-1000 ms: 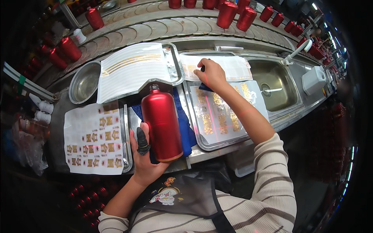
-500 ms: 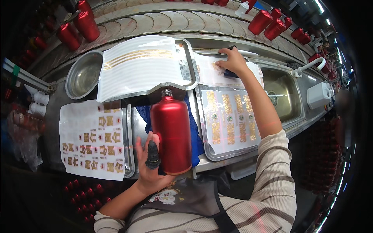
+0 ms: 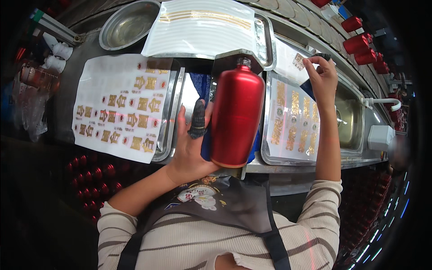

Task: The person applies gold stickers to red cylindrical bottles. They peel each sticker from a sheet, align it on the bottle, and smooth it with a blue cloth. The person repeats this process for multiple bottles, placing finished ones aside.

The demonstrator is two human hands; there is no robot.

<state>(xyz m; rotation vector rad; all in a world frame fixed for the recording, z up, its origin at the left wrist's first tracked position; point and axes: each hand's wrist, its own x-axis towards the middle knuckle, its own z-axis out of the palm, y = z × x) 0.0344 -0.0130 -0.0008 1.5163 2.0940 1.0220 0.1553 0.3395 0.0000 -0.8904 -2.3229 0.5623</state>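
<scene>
A glossy red bottle [image 3: 238, 117] lies with its neck toward a notched grey metal support [image 3: 220, 63] and its base toward me. My left hand [image 3: 191, 148] holds its lower left side, fingers extended along it and a black cot on one finger; the thumb side is partly hidden at the base. Farther right, my right hand [image 3: 321, 78] is closed with a dark blue flat piece [image 3: 308, 88] showing below it. Its fingertips reach a small gold-brown decal [image 3: 298, 62] on a white sheet [image 3: 281, 56]; whether they grip the decal I cannot tell.
Gold decal sheets lie at left [image 3: 96, 72] and on a right-hand tray [image 3: 265, 153]. A striped white sheet [image 3: 198, 40] covers another tray beside a metal bowl [image 3: 108, 42]. Blue cloth [image 3: 200, 83] lies under the bottle. A sink [image 3: 353, 130] with white faucet [image 3: 382, 104] stands right.
The view has shifted, so the bench appears farther left and lower parts show more. My right hand's fingers have drawn together near the small decal. My left hand stays at the bottle.
</scene>
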